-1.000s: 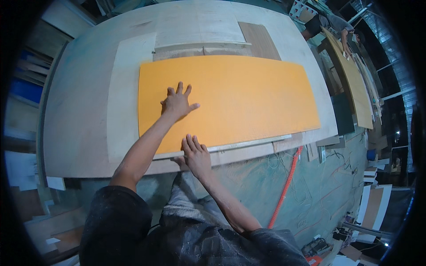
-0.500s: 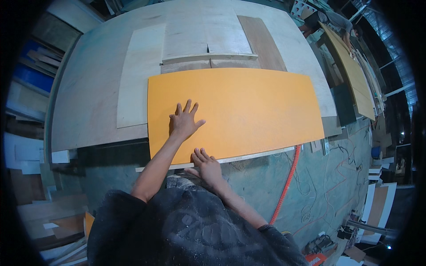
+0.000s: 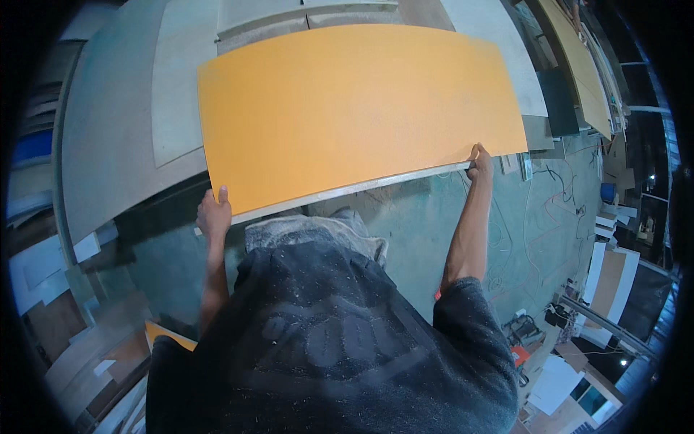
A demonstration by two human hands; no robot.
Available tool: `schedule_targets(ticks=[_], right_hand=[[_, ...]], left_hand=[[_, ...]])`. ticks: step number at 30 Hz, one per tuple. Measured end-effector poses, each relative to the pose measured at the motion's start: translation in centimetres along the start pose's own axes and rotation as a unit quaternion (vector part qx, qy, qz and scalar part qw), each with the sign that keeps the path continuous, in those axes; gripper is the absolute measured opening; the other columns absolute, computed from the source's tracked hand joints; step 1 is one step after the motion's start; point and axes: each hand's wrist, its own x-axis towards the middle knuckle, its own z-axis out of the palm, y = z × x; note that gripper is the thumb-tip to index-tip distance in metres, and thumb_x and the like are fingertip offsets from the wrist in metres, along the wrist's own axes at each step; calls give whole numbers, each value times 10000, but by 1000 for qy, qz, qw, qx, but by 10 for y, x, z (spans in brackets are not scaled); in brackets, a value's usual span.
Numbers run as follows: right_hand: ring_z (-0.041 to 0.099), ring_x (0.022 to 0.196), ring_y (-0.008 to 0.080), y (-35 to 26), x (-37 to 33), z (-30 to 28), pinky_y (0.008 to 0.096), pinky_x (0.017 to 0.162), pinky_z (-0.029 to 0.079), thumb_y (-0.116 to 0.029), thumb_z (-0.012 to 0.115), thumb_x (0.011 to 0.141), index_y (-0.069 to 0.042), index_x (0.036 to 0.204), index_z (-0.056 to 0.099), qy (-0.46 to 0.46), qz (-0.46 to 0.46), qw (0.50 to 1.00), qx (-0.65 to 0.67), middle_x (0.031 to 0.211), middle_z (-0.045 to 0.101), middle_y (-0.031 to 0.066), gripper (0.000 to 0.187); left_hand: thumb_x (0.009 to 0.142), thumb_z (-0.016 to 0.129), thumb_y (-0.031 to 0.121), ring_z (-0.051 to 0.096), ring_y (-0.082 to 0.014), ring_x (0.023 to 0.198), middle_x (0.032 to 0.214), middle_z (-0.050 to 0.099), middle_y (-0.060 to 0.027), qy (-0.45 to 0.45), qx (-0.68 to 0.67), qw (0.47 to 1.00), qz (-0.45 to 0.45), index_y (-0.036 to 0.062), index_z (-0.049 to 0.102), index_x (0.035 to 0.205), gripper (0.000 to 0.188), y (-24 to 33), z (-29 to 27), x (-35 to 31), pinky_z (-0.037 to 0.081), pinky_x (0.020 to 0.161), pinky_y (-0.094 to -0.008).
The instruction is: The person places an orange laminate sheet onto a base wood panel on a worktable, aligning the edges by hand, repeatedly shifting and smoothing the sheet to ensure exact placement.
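One big orange board [image 3: 354,108] lies on the grey desk [image 3: 108,145], and its near long edge sticks out over the desk's near edge. Left hand [image 3: 214,214] is clamped on the near left corner of the board, right hand [image 3: 480,162] on the near right corner.

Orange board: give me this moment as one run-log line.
orange board lies on the grey table | left hand grips near edge, left end | right hand grips near edge, right end
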Motion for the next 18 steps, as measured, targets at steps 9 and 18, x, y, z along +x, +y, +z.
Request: schedule_targets(ticks=[9, 18], right_hand=[[705, 953, 281, -14, -32, 38, 406, 841, 607, -209, 575, 1082, 24, 1172, 630, 63, -81, 993, 59, 1119, 713, 139, 255], [685, 1107, 299, -65, -16, 21, 466, 927, 598, -137, 517, 1094, 23, 1353, 557, 28, -75, 997, 20, 1263, 681, 139, 307]], left_hand=[[1063, 522, 467, 693, -464, 992, 1038, 748, -199, 24, -72, 997, -7, 119, 703, 1146, 401, 28, -1, -6, 514, 837, -558], [1065, 515, 466, 695, -452, 1045, 1066, 756, -193, -25, -142, 986, 78, 121, 703, 1224, 424, 39, 14, -2, 524, 871, -520]])
